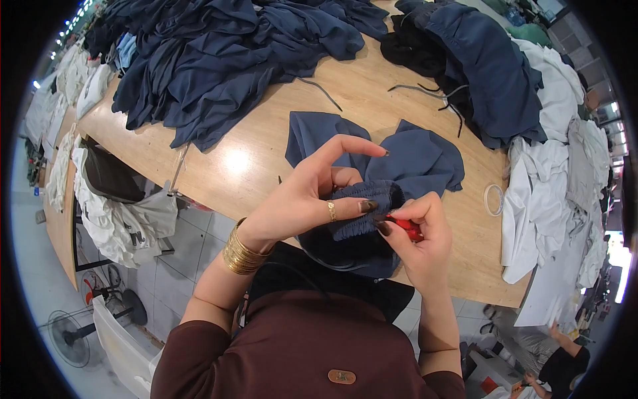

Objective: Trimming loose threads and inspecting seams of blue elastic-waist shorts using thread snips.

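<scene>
A pair of navy elastic-waist pants (425, 156) lies at the table's near edge, its two leg parts spread away from me. My left hand (309, 199) grips the gathered waistband (353, 211), thumb on top and index finger raised and curved over it. Close by on the right, my right hand (428, 243) is closed around a small red-handled tool (409, 230), probably thread snips; its working end is hidden. The right thumb and fingertips meet at the waistband's edge, beside the left thumb. Below the waistband, dark cloth and a cord hang toward my lap.
A large heap of navy garments (219, 60) covers the far left of the wooden table (226, 179). More navy garments (488, 66) and white cloth (541, 206) lie at right, near a tape roll (494, 199). Loose cords (322, 93) lie between. A fan (70, 338) stands lower left.
</scene>
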The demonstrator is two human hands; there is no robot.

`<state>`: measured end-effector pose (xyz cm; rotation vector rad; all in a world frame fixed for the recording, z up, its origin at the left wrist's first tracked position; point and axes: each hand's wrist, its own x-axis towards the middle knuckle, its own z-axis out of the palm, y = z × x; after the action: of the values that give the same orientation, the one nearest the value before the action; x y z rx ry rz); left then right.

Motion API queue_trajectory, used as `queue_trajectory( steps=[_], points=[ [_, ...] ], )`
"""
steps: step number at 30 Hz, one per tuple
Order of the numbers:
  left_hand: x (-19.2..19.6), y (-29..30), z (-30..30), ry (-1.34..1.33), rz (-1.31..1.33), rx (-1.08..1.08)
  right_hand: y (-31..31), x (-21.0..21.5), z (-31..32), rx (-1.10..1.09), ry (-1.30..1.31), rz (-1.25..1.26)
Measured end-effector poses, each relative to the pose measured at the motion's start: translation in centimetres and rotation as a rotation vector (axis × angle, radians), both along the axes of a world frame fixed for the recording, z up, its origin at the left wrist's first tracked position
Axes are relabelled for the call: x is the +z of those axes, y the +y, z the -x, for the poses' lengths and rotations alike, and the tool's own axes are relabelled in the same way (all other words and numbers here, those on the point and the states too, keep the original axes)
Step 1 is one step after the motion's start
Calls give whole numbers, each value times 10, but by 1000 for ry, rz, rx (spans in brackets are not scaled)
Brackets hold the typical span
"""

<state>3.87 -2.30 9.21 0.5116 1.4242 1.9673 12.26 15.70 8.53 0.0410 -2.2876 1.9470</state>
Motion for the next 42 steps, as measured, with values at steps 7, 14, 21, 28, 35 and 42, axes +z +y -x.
queue_trajectory(
  steps=[7, 14, 21, 28, 35, 42],
  points=[
    [-6, 0, -1, -24, 28, 37, 7, 8, 2, 16, 10, 83],
    [1, 1, 0, -51, 47, 25, 14, 14, 4, 80, 102, -332],
    [0, -2, -1, -13, 21, 27, 16, 16, 4, -48, 200, -432],
    [5, 0, -2, 7, 49, 31, 15, 22, 0, -18, 222, -699],
    [4, -1, -2, 20, 49, 37, 14, 22, -2, -3, 219, -679],
    [4, -1, -4, 16, 48, 49, 13, 21, -2, 0, 257, -716]
  ],
)
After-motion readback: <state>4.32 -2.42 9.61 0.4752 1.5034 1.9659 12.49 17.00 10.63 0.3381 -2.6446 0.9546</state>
